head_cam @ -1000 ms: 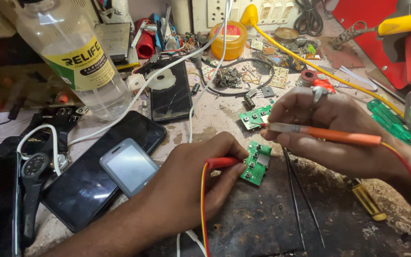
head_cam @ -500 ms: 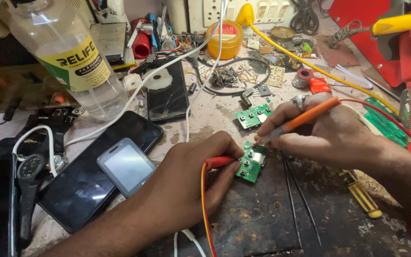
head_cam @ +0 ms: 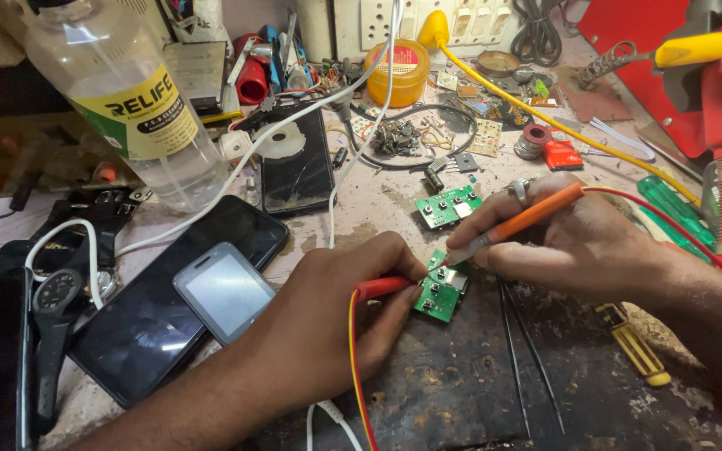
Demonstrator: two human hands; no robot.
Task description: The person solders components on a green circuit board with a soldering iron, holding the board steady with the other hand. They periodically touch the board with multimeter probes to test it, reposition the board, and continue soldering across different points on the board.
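Here, at a cluttered repair table (head_cam: 353, 209), the left hand (head_cam: 327, 309) is closing around a red probe (head_cam: 382, 287), pressing its tip to a small green circuit board (head_cam: 440, 288) lying near the middle. The right hand (head_cam: 570, 238) is pinching an orange probe (head_cam: 516, 224) pen-style, angling its point onto the same board, apparently so both tips can touch at once. To the left, a small phone (head_cam: 223, 292) is resting on a larger one (head_cam: 160, 309).

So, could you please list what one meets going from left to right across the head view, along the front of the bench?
Wristwatch → small grey phone → left hand → small green circuit board → right hand → yellow-handled screwdriver.
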